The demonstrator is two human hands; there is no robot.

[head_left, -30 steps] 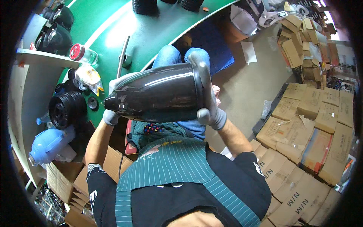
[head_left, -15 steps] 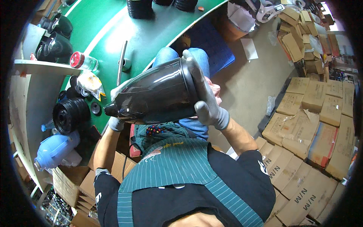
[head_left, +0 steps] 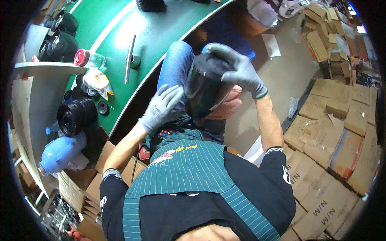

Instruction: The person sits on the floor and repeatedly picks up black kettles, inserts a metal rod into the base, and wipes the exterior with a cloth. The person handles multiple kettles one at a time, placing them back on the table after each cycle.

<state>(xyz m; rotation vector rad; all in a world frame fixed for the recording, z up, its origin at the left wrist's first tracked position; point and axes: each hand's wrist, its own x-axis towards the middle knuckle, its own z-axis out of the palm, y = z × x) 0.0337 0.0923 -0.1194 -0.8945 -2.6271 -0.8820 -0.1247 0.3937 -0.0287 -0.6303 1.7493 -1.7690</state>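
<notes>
A glossy black tapered housing (head_left: 204,89) stands roughly upright over my lap, its wide end up and slightly blurred. My right hand (head_left: 241,71), in a grey glove, grips it at the upper rim, fingers over the far side and thumb on the near right side. Beside its left wall is my left hand (head_left: 163,107), also gloved, with the fingers spread and the palm down; whether the fingertips touch the wall I cannot tell. The lower end of the housing is hidden from view.
On the green table (head_left: 155,38) lie a metal rod (head_left: 130,60), a red-lidded clear jar (head_left: 89,59) and a plastic bag (head_left: 96,83). Black ringed parts (head_left: 76,116) and a light-blue rounded object (head_left: 63,153) sit at the left. Cardboard boxes (head_left: 319,138) fill the right side.
The housing has turned from lying sideways between both hands to upright, wide end up. My left hand has let go of its narrow end; my right hand has shifted onto the upper rim.
</notes>
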